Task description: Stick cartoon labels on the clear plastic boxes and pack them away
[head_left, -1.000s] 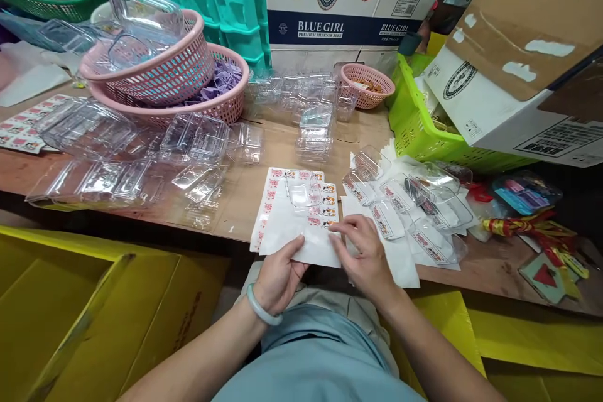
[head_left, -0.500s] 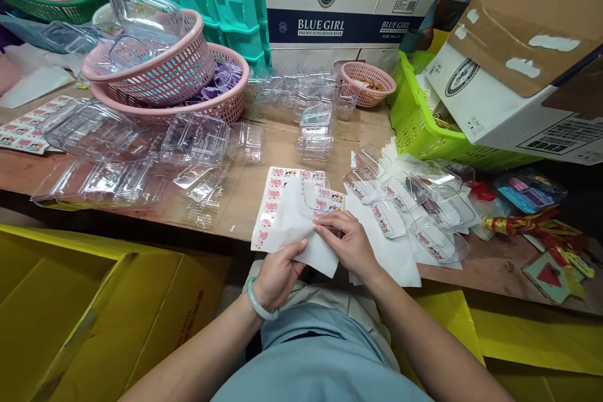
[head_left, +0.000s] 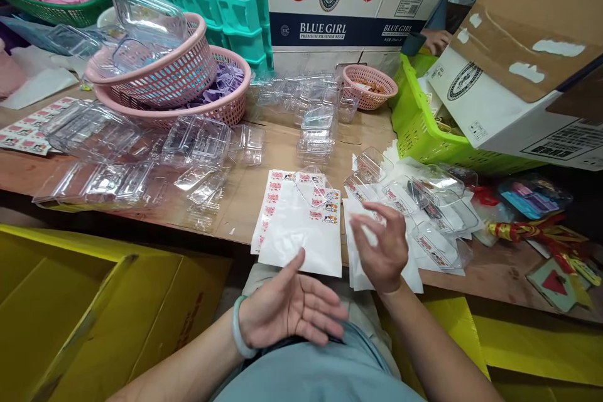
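Facing two sticker sheets point(head_left: 296, 232), left hand point(head_left: 292, 314) is spread; right hand point(head_left: 386, 254) has unclear grip.

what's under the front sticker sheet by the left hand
Another sticker sheet, its pink-printed stickers showing along the left and top edges. The front sheet hides the rest.

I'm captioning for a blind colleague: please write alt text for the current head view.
A person's open left hand, palm up, and right hand with curled fingers, near printed label sheets on a cluttered table. Clear plastic containers lie around; pink baskets and a Blue Girl carton stand behind.
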### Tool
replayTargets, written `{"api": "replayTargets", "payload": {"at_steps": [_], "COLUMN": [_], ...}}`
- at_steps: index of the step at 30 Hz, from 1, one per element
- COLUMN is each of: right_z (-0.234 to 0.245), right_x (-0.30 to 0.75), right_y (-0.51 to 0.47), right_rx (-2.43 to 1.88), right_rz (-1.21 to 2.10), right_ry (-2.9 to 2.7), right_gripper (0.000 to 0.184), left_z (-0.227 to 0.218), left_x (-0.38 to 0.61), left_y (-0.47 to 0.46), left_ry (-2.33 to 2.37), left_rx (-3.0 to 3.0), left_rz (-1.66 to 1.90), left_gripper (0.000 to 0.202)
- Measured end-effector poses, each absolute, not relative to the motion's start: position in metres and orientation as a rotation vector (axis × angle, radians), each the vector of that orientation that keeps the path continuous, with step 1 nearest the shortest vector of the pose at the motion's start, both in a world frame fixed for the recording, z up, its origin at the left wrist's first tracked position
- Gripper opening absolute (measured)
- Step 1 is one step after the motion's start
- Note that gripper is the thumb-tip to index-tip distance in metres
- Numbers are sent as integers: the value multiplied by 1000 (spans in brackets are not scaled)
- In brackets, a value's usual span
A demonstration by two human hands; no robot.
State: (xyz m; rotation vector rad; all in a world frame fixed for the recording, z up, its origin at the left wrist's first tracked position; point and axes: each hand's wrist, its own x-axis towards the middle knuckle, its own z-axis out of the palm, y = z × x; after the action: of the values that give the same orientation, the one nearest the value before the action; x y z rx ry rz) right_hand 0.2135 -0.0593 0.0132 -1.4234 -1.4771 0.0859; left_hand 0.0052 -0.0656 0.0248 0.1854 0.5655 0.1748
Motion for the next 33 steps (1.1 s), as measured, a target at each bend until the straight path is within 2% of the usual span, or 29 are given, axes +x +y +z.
{"api": "replayTargets", "payload": {"at_steps": [2, 4, 7, 8, 11, 12, 14, 15, 16, 20, 23, 25, 30, 33], "right_z": [13, 13, 20, 24, 37, 40, 43, 43, 41, 26, 14, 11, 21, 26], "right_x": [215, 214, 214, 214, 216, 217, 219, 219, 220, 216, 207, 200, 190, 188], "right_y": [-73, -82, -84, -83, -80, -78, -71, -65, -57, -12, 19, 28, 11, -5], "right_rx": [-1372, -1338, -1330, -1334, -1388, -1404, -1406, -1399, -1404, -1514, -1634, -1623, -1167, -870], "right_rz": [-70, -140, -85, -7, 436, 634, 972, 1065, 1090, 692, 494, 392, -56, -196], "right_ry": [-1839, -2025, -2077, -2068, -1912, -1816, -1622, -1540, -1460, -1202, -1373, -1534, -1884, -2020], "right_gripper": [26, 28, 31, 36, 74, 76, 50, 34, 27, 30, 46, 43, 33, 42], "left_z": [31, 34, 33, 32, 31, 31, 32, 33, 33, 31, 29, 31, 38, 36], "left_x": [7, 14, 28, 32, 36, 35, 31, 29, 27, 18, 11, 5, -10, -9], "left_y": [-67, -65, -58, -55, -48, -46, -42, -40, -38, -27, -16, -8, 5, 6], "left_ry": [522, 593, 702, 717, 770, 794, 833, 846, 859, 960, 1008, 1018, 833, 676], "left_rx": [300, 393, 446, 453, 516, 568, 714, 773, 805, 726, 658, 592, 436, 392], "left_rz": [210, 423, 640, 665, 721, 744, 756, 750, 747, 873, 976, 992, 750, 655], "left_gripper": [61, 38, 22, 20, 20, 21, 24, 26, 30, 44, 45, 48, 62, 46]}}
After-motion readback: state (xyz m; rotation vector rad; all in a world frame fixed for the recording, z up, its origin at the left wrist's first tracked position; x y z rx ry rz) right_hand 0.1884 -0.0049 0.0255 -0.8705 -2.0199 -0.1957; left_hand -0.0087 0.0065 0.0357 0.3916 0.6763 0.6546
